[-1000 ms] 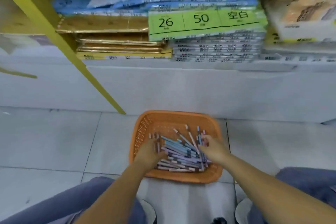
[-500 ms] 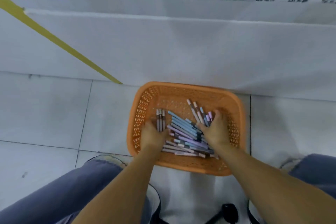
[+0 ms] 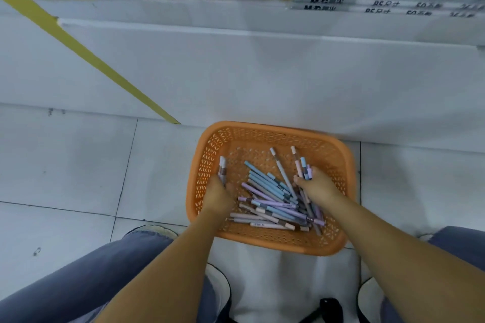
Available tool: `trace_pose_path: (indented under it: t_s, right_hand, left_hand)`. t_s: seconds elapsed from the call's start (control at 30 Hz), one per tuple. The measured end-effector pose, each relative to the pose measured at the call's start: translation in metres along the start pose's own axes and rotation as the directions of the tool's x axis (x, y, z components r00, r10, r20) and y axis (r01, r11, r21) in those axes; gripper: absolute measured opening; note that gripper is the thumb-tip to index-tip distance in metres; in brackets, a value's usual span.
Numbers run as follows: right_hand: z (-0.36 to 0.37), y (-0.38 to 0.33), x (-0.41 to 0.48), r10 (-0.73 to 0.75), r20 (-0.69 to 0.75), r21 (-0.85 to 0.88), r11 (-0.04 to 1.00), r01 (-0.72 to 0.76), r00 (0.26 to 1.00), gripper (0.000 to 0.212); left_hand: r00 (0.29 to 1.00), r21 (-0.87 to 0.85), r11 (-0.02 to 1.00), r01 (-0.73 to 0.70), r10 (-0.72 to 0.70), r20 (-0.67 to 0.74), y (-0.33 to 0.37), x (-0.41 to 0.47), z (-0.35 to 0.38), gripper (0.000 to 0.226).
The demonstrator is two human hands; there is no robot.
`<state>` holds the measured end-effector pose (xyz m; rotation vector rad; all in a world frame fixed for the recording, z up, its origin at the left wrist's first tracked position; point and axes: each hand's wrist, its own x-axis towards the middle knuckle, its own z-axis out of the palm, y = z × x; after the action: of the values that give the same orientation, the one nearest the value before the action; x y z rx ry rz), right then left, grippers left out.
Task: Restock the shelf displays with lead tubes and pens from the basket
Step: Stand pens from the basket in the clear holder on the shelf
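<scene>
Resting on the tiled floor (image 3: 78, 165) against the white shelf base (image 3: 236, 73): one orange basket (image 3: 273, 128), containing a loose pile of pens (image 3: 273, 204). Left hand (image 3: 220, 194) was curled round a few pens beside the basket's left wall. Right hand (image 3: 319, 187) gripped several more, ends pointing up, at the pile's right side.

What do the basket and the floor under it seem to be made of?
Basket: likely moulded plastic, matte orange, judging by its lattice-pierced walls and rounded rim. Floor: probably ceramic tile, pale grey, faintly glossy, divided by thin dark grout lines.
</scene>
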<state>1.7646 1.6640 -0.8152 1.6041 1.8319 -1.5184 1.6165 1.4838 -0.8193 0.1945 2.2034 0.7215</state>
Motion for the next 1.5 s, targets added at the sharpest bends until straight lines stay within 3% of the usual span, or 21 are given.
trace_pose_path:
  t_s: [0.2,0.33,0.4,0.5,0.57,0.7,0.83,0.93,1.07,1.17,1.3,1.37,1.47,1.5]
  right_hand:
    - [-0.025,-0.031,-0.035,-0.112,0.053,0.228,0.969,0.098,0.992,0.016]
    - [-0.046,-0.074,-0.078,-0.287,0.071,0.395,0.887,0.238,0.955,0.012]
    - [-0.056,-0.096,-0.106,-0.374,0.062,0.43,0.847,0.313,0.925,0.011]
    - [-0.07,-0.121,-0.151,-0.484,-0.011,0.47,0.77,0.432,0.875,0.02]
    - [-0.078,-0.134,-0.179,-0.542,-0.061,0.572,0.669,0.475,0.838,0.015]
    - [-0.098,-0.159,-0.229,-0.627,-0.152,0.675,0.499,0.544,0.764,0.01]
    - [-0.132,-0.185,-0.27,-0.717,-0.208,0.585,0.454,0.672,0.665,0.014]
    - [-0.157,-0.204,-0.292,-0.771,-0.231,0.546,0.402,0.735,0.593,0.012]
    - [-0.18,-0.231,-0.311,-0.796,-0.293,0.503,0.343,0.793,0.53,0.01]
    - [-0.192,-0.243,-0.316,-0.815,-0.288,0.46,0.343,0.819,0.503,0.022]
    - [-0.202,-0.245,-0.317,-0.854,-0.203,0.457,0.35,0.817,0.479,0.033]
    - [-0.21,-0.247,-0.316,-0.844,-0.23,0.473,0.339,0.813,0.485,0.042]
    - [-0.223,-0.249,-0.316,-0.815,-0.389,0.391,0.276,0.878,0.43,0.012]
    - [-0.225,-0.249,-0.317,-0.813,-0.422,0.337,0.269,0.902,0.4,0.011]
  left_hand:
    - [0.991,-0.156,0.978,-0.137,0.135,-0.028,0.043,-0.021,-0.019,0.003]
    - [0.984,-0.462,0.875,-0.146,0.177,0.025,0.085,-0.065,-0.027,0.013]
    - [0.972,-0.537,0.829,-0.154,0.226,0.07,0.104,-0.09,-0.035,0.017]
    - [0.911,-0.536,0.82,-0.202,0.358,0.203,0.127,-0.128,-0.053,0.024]
    - [0.835,-0.544,0.799,-0.255,0.466,0.293,0.14,-0.154,-0.063,0.029]
    - [0.778,-0.618,0.73,-0.292,0.557,0.291,0.17,-0.195,-0.092,0.043]
    - [0.694,-0.518,0.715,-0.47,0.662,0.284,0.212,-0.228,-0.123,0.055]
    - [0.634,-0.502,0.663,-0.555,0.728,0.261,0.248,-0.251,-0.142,0.044]
    - [0.587,-0.423,0.608,-0.672,0.785,0.197,0.287,-0.268,-0.17,0.014]
    - [0.527,-0.351,0.57,-0.743,0.821,0.217,0.302,-0.272,-0.184,0.02]
    - [0.548,-0.3,0.575,-0.762,0.818,0.176,0.299,-0.259,-0.189,0.009]
    - [0.57,-0.274,0.588,-0.761,0.808,0.148,0.298,-0.254,-0.188,0.014]
    - [0.588,-0.219,0.592,-0.776,0.804,0.087,0.302,-0.254,-0.189,0.017]
    - [0.585,-0.217,0.586,-0.78,0.807,0.077,0.303,-0.255,-0.189,0.015]
